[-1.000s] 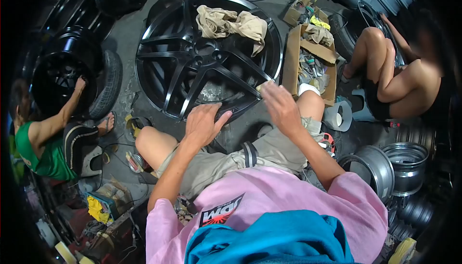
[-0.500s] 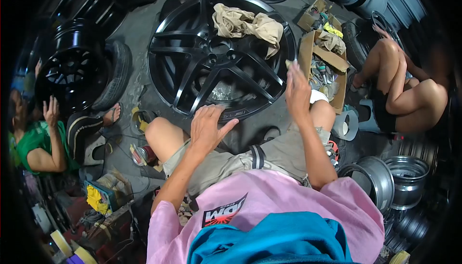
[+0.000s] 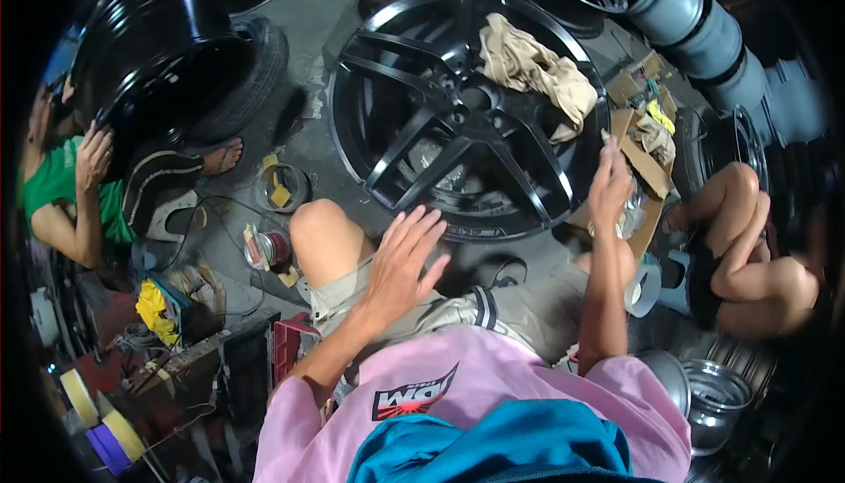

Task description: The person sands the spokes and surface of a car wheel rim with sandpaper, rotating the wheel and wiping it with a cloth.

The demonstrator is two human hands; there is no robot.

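Note:
A black multi-spoke wheel rim (image 3: 458, 95) lies face up on the floor in front of my knees. A crumpled beige cloth (image 3: 528, 65) is draped over its upper right spokes. My left hand (image 3: 400, 258) is open, fingers stretched out, near the rim's front edge; I cannot tell whether it touches. At the rim's right side my right hand (image 3: 609, 185) has its fingers closed, with a small pale piece showing at the tips. What that piece is, I cannot make out.
A cardboard box (image 3: 647, 228) of tools and rags stands right of the rim. To the left, a person in green (image 3: 66, 184) sits by a big black wheel (image 3: 150, 34). Another person's legs (image 3: 739, 245) are at the right. Silver wheels (image 3: 717, 395) stand at lower right.
The view has shifted, so the rim and cloth now appear farther right. My right hand still stays beside the rim's right edge. The left person's raised hand is now against the black wheel.

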